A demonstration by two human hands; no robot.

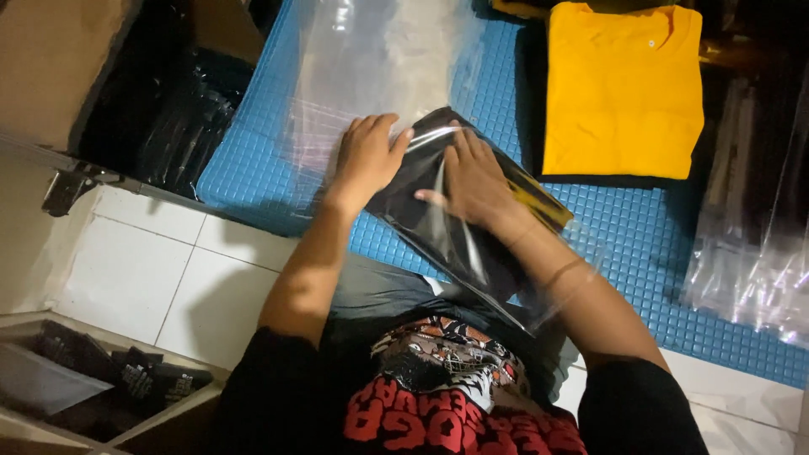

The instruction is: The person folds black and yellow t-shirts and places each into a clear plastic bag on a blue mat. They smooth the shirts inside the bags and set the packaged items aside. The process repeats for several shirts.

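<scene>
A folded black shirt [421,206] lies on the blue mat [253,168], partly inside a clear plastic bag [371,67] whose open end reaches toward me. My left hand [366,156] presses flat on the bag at the shirt's far left corner. My right hand [472,181] sits inside the bag mouth, palm down on the shirt, with the plastic film over its wrist. A yellow strip [539,202] shows at the shirt's right edge.
A folded yellow shirt [624,88] lies on the mat at the upper right. Clear bags [758,253] are heaped at the right edge. Bagged black garments [181,118] are stacked at the upper left beside a cardboard box [50,59]. White tiled floor [160,278] lies at the lower left.
</scene>
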